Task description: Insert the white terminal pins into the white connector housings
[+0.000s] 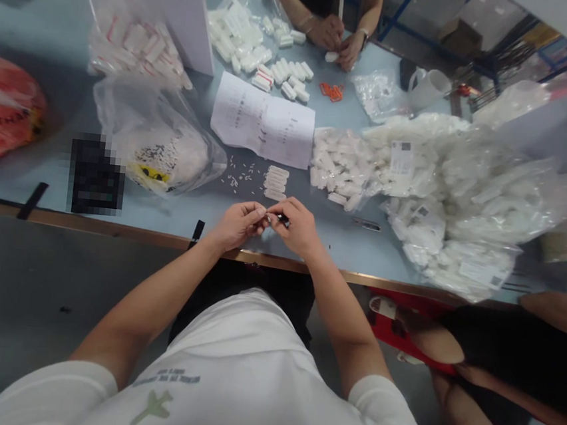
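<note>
My left hand point(241, 226) and my right hand point(296, 227) meet just above the table's front edge. Thumb and fingers of both are pinched together, fingertips almost touching, around something too small to make out. Part of a dark object shows inside my right hand; its kind is unclear. Just beyond my fingers lies a short column of white oblong plastic pieces point(276, 183). Tiny white bits point(235, 181) are scattered to its left. Farther back is a creased printed sheet point(263, 120). To the right rests a small flat metal tool point(366, 224).
On the left stand a clear bag with yellow print point(168, 158) and a red bag point(2, 112). Bags of white pieces point(340, 168) crowd the right. Across the table, a co-worker's hands point(336, 40) hold a white pen-like stick near orange pieces point(331, 91). Another person sits at right.
</note>
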`<state>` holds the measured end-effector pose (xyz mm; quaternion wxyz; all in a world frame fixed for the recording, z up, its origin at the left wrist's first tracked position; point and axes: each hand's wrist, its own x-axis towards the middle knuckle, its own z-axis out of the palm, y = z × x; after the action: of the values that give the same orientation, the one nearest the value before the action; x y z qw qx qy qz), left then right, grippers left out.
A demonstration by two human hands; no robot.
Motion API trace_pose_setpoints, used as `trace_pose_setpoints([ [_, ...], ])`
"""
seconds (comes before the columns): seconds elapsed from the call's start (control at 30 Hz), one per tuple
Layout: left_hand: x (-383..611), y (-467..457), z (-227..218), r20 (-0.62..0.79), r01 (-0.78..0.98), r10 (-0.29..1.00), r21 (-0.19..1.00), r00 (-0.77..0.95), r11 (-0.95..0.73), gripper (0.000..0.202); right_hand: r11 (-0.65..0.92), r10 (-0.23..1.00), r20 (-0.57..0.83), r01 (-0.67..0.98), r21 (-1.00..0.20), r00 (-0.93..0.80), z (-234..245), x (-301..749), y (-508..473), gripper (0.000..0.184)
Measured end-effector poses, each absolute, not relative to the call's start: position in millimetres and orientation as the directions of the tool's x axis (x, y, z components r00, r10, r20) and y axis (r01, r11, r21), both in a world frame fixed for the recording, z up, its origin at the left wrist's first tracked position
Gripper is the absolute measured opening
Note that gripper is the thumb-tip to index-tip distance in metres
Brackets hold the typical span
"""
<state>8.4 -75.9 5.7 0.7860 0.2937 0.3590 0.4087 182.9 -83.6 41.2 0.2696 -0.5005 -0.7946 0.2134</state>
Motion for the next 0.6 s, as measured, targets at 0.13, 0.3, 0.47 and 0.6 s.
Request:
trace_pose_setpoints([
  [0.13, 8, -75, 6, -0.336, -0.478, 0.879, 0.743, 0.339, 0.469, 0.035, 0.427, 0.904, 0.257, 0.711, -0.559, -0.341, 34, 190, -82, 0.016],
  [0.3, 7, -74, 6, -0.352, -0.543, 0.899, 0.717, 0.259, 0.437, 0.033, 0.531, 0.847, 0.194, 0.788, -0.311, -0.494, 23, 202, -79, 0.022],
  [0.47, 7, -73, 5, -0.371, -0.562, 0.892, 0.693, 0.258, 0.451, 0.031, 0.574, 0.819, 0.145, 0.791, -0.213, -0.556, 13, 202, -80, 0.022],
  [0.6, 7, -73, 6, -0.388, -0.57, 0.885, 0.678, 0.257, 0.464, 0.028, 0.595, 0.803, 0.127, 0.789, -0.154, -0.582, 12, 199, -81, 0.025],
])
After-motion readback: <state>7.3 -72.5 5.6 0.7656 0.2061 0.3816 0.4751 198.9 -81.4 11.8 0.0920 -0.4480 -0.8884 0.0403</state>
